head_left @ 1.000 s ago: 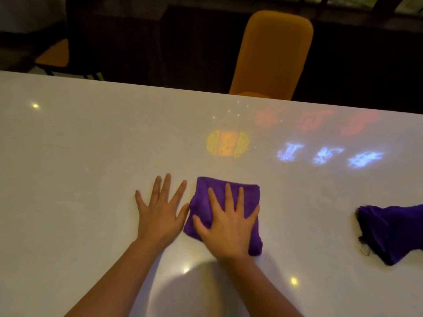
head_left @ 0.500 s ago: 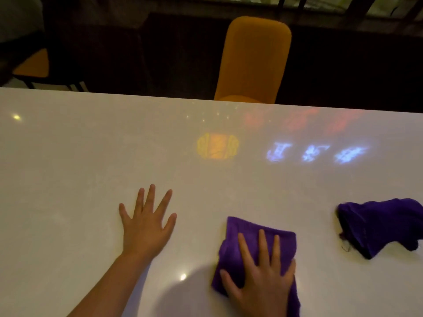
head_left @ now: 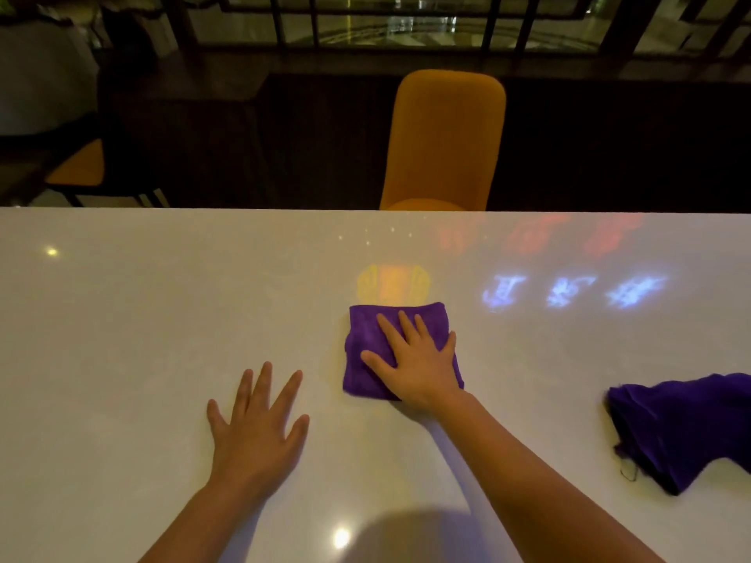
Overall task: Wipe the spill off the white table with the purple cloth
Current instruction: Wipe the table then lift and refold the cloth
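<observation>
Toward the middle of the white table [head_left: 142, 319], the folded purple cloth [head_left: 367, 339] lies flat under the right hand [head_left: 418, 365], whose fingers are spread and pressing down on it, not gripping. The left hand [head_left: 256, 430] rests palm-down, fingers splayed, on bare table nearer the front edge, apart from the cloth. A second purple cloth [head_left: 686, 424] sits crumpled at the right edge. An orange chair [head_left: 445, 140] stands beyond the far edge.
</observation>
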A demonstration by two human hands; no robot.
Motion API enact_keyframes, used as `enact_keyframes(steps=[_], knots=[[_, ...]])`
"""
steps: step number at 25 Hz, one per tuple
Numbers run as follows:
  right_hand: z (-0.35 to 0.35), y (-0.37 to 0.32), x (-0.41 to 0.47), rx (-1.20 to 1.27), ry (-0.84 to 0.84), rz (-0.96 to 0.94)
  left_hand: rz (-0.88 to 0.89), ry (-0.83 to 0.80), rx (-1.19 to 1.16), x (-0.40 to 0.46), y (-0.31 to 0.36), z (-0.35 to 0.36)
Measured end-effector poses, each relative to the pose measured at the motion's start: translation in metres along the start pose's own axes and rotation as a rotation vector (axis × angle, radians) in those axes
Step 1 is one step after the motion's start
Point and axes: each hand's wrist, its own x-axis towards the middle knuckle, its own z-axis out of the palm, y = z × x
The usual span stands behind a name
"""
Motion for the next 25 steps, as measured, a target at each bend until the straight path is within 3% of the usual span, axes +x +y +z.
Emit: enact_keyframes(steps=[4, 9, 12, 18, 25], knots=[[-0.035, 0.027, -0.001, -0.007, 0.219, -0.066, 0.105, 0.089, -0.237, 0.04, 0.028, -0.049], [-0.049, 0.041, -0.001, -0.02, 0.003, -0.155, 0.372, -0.005, -0.279, 0.072, 0.096, -0.074], [-0.045, 0.042, 0.005, -0.027, -0.063, -0.153, 0.336, -0.1, -0.296, 0.076, 0.108, -0.064], [-0.038, 0.038, -0.007, 0.023, -0.018, -0.092, 0.27, 0.003, -0.319, 0.069, 0.116, -0.063], [-0.072, 0.033, -0.02, 0.247, -0.143, 0.066, 0.191, -0.082, -0.442, 0.061, 0.117, -0.098]])
